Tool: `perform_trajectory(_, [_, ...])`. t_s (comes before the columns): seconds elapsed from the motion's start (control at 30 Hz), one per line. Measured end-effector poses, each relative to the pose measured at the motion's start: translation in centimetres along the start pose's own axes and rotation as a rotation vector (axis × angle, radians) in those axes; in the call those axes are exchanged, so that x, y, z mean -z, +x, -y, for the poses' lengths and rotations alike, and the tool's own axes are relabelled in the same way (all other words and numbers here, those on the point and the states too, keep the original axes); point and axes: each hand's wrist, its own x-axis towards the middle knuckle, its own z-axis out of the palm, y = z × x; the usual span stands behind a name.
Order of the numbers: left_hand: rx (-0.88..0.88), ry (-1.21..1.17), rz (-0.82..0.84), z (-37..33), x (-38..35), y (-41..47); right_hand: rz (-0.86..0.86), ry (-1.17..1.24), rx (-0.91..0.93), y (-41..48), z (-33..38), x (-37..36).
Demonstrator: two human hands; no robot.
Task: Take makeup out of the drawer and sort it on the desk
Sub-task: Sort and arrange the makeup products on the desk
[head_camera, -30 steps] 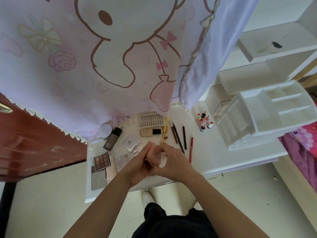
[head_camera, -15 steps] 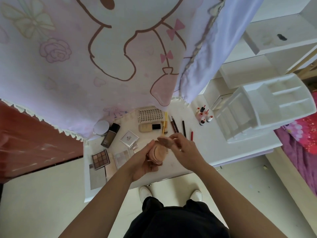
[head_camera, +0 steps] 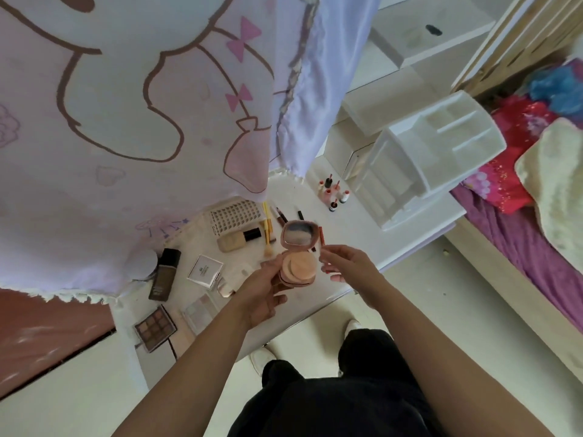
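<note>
Print on the lash card edge and white compact is too blurred to read.

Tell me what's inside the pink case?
A round peach puff fills the pink case in the left hand; its lid holds a mirror. Anything under the puff is covered.

Left hand: I see it gripping the pink compact from below, above the near edge of the desk
Compact: lid stands open, mirror facing me, a peach puff in the base
Right hand: just right of the compact, fingers loosely bent
Desk: eyeshadow palette near left, dark foundation bottle beyond it, small bottles far right beside the white organizer
Curtain: hangs over the far left
</note>
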Motion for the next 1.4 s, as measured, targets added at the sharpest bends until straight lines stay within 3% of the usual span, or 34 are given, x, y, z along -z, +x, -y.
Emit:
perform_trajectory(0.2, [-0.041,-0.030,0.054,-0.1,-2.9,2.3,-0.005,0.002,-0.005,0.2,-2.2,2.3])
perform_trajectory(0.7, [-0.013,0.072,-0.049,-0.3,-13.1,12.7,-0.092,-0.214,-0.051,10.1,-4.0,12.7])
perform_trajectory(0.97, [-0.113,0.155,-0.236,-1.5,-16.0,17.3,-0.203,-0.230,-0.077,13.2,-4.7,14.5])
perform_trajectory(1.13, [-0.226,0.347,-0.403,-1.8,-16.3,19.1,-0.270,-0.278,-0.066,13.3,-5.3,14.1])
perform_trajectory(1.4, [-0.204,0.486,-0.493,-1.2,-15.7,20.6,-0.383,-0.231,-0.085,13.0,-5.2,12.8])
